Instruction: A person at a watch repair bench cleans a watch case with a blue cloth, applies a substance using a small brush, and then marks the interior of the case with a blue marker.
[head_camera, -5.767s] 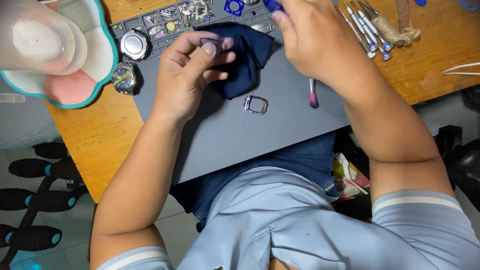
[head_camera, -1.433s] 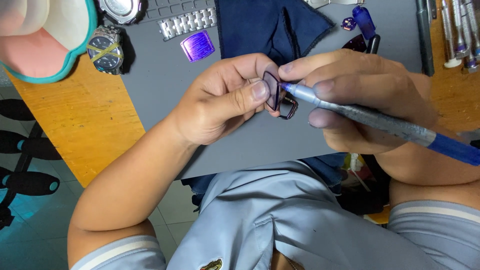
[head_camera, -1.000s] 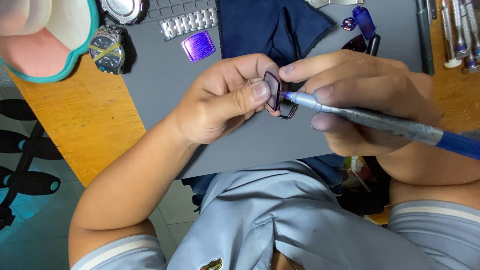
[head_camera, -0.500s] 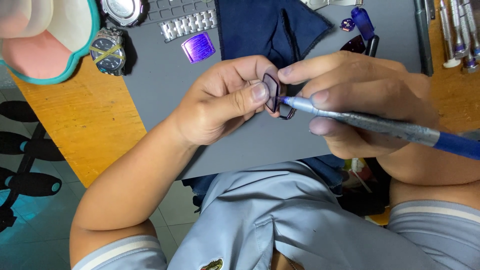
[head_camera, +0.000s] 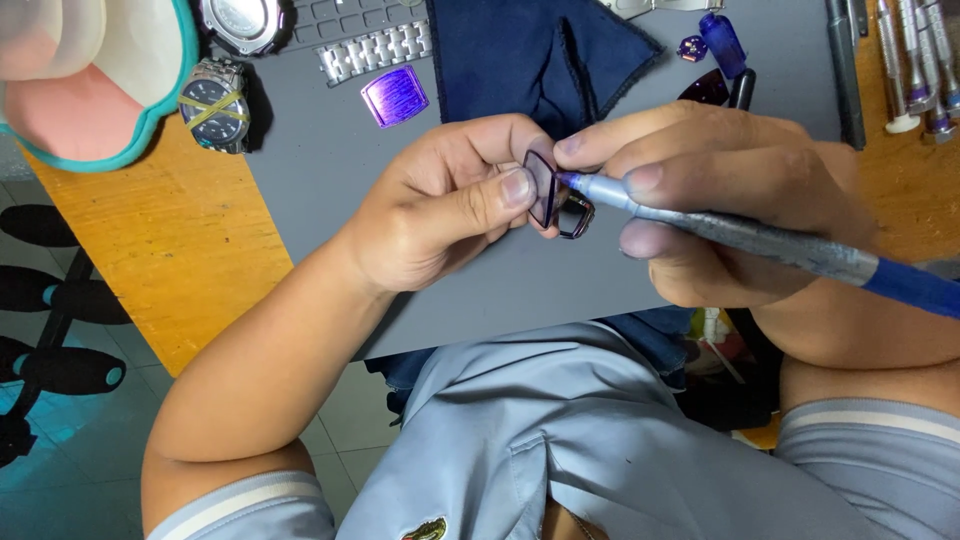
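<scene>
My left hand (head_camera: 450, 205) pinches a small square watch case with a purple-tinted crystal (head_camera: 545, 190) between thumb and fingers, over the grey work mat (head_camera: 330, 190). My right hand (head_camera: 720, 190) grips a blue and grey pen-shaped tool (head_camera: 760, 238). Its tip touches the edge of the crystal. Both hands hover just above the mat, close to my chest.
A dark blue cloth (head_camera: 530, 55) lies on the mat behind my hands. A purple square crystal (head_camera: 395, 96), a metal bracelet (head_camera: 375, 48) and two wristwatches (head_camera: 213, 105) sit at the left. Several screwdrivers (head_camera: 915, 60) lie at the right. A teal-rimmed lamp (head_camera: 90, 75) hangs upper left.
Since several seconds ago my hands picked up the watch case and the pen-shaped tool. Over the last second the hands have hardly moved; the tool tip stays at the crystal.
</scene>
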